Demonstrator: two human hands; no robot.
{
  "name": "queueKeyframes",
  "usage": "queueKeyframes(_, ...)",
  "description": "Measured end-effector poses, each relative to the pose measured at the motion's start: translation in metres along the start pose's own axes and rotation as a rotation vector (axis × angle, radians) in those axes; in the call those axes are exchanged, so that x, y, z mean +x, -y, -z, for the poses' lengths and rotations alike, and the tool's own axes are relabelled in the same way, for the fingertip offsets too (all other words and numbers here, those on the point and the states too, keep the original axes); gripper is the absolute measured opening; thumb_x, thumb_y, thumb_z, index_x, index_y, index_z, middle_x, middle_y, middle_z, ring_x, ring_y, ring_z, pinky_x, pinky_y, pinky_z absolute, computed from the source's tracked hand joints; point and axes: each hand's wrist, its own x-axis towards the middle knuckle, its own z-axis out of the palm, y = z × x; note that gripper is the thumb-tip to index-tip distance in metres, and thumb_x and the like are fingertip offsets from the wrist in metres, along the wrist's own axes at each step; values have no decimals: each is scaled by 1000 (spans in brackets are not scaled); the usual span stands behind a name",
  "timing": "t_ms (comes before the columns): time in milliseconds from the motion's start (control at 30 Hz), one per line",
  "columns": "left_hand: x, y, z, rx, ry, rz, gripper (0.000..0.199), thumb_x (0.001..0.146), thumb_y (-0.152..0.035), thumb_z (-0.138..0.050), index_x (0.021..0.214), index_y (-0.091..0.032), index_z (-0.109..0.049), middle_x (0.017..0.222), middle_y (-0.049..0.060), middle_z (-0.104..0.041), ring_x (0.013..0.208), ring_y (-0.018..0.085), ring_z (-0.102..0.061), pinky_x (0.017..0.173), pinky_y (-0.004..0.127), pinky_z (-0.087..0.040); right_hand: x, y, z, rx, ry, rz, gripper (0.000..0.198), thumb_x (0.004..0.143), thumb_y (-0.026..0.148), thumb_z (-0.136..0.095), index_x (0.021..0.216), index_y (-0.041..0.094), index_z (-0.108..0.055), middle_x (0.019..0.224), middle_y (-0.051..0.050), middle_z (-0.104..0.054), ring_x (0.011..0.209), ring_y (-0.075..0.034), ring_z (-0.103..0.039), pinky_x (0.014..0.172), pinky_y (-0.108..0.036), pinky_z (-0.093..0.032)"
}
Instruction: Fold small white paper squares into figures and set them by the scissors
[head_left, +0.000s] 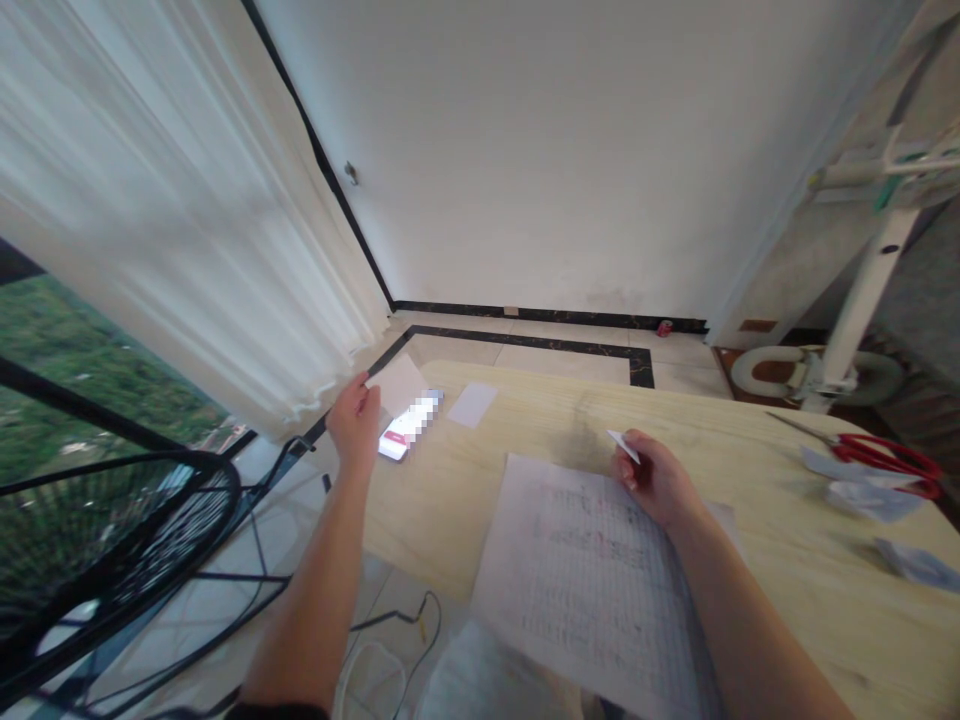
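My left hand (354,420) pinches the left edge of a blank white card (400,384), raised at the table's left end. Just beside and partly behind that card lies a lit phone (401,430). Another white card (472,404) rests flat to the right of the phone. My right hand (649,472) is closed on a small white piece of paper (624,443), whose pointed end sticks out past the fingers. Under my right wrist spreads a large sheet of lined paper (570,570) with handwriting, reaching over the table's near edge.
Red-handled scissors (885,455) lie at the right of the wooden table (420,530), with crumpled paper scraps (874,497) around them. A black wire chair (180,530) stands to the left by the curtain (187,190). A cable (431,620) hangs below the near edge.
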Motion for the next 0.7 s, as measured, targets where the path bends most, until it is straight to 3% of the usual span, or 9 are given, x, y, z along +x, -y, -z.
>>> queueKeyframes(133, -40, -8, -9, -40, 64, 22, 32, 83, -32, -47, 104, -14, -63, 90, 8, -68, 81, 18, -63, 75, 28, -49, -1, 1, -1, 17, 8, 4, 27, 76, 31, -57, 54, 20, -49, 42, 2, -46, 36, -9, -37, 39, -25, -28)
queueKeyframes(267, -59, -1, -19, -38, 139, 54, 31, 84, -34, -46, 103, -16, -62, 91, 8, -67, 76, 17, -61, 68, 27, -48, -1, 0, -2, 9, 15, 12, 27, 77, 31, -57, 54, 20, -49, 41, 2, -46, 36, -9, -37, 39, -25, -28)
queueKeyframes(533, -49, 9, -23, 52, 251, -48, 39, 82, -38, -48, 113, -18, -60, 85, 5, -64, 67, 16, -57, 65, 26, -46, -1, 0, -2, -1, 15, 1, 29, 79, 32, -56, 54, 20, -49, 41, 2, -47, 36, -9, -38, 39, -24, -27)
queueKeyframes(700, -43, 12, -22, 189, 298, -210, 34, 83, -35, -43, 103, -16, -64, 79, 7, -65, 73, 20, -58, 70, 29, -44, -1, -1, 0, 5, 6, -10, 28, 77, 33, -57, 54, 19, -49, 41, 2, -47, 35, -8, -39, 38, -23, -27)
